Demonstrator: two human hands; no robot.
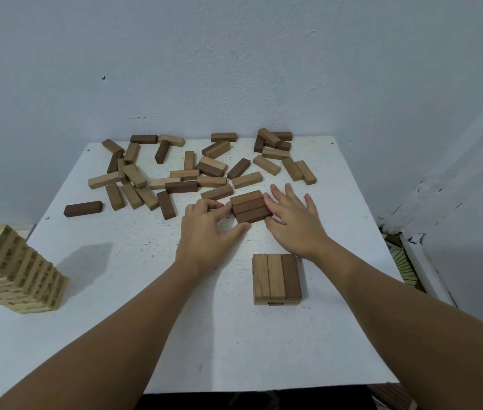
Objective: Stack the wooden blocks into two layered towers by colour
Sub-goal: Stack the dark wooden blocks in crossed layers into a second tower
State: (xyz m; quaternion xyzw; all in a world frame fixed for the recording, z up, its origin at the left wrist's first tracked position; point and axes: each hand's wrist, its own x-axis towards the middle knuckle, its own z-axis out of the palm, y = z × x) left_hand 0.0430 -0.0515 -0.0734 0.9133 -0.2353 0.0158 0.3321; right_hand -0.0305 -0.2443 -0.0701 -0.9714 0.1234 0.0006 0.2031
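Three brown blocks lie side by side as one row (250,206) on the white table (133,291), between my hands. My left hand (207,229) touches the row's left end with its index fingertip, its thumb lies along the near side, and the other fingers are curled. My right hand (293,220) presses straight fingers against the row's right end. Nearer to me a low stack (275,278) shows two light blocks and one dark block on top. Several loose light and dark blocks (181,173) lie scattered across the far half.
A tall tower of pale printed blocks (12,270) stands at the table's left edge. A lone dark block (83,208) lies left of the pile. The wall (234,69) rises right behind the table. A patterned object (406,261) sits beyond the right edge.
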